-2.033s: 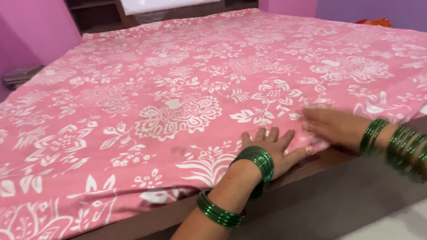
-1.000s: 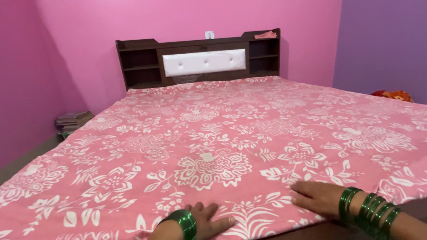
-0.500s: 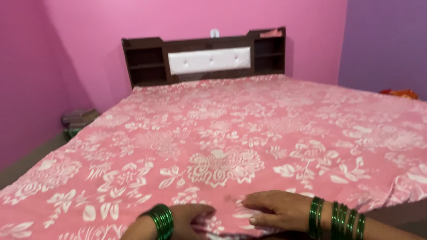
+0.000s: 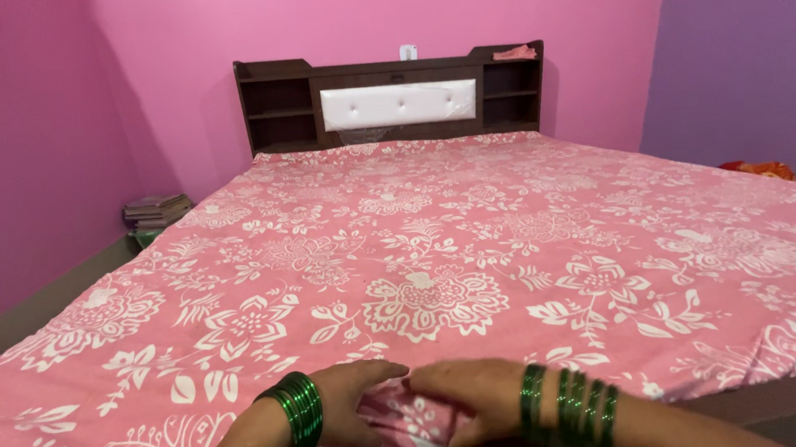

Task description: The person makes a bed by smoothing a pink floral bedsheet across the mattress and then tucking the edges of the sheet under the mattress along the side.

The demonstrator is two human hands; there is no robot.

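Head view: both hands (image 4: 418,402) bunch soft pink floral bedsheet (image 4: 436,249) edge, fingers clamped.

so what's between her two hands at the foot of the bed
In the head view, a bunched fold of the pink floral bedsheet sits between the left hand and right hand; both press on it.

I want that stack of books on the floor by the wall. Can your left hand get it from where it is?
Probably not. The left hand is gripping the bedsheet at the near edge; the books sit far off beside the bed.
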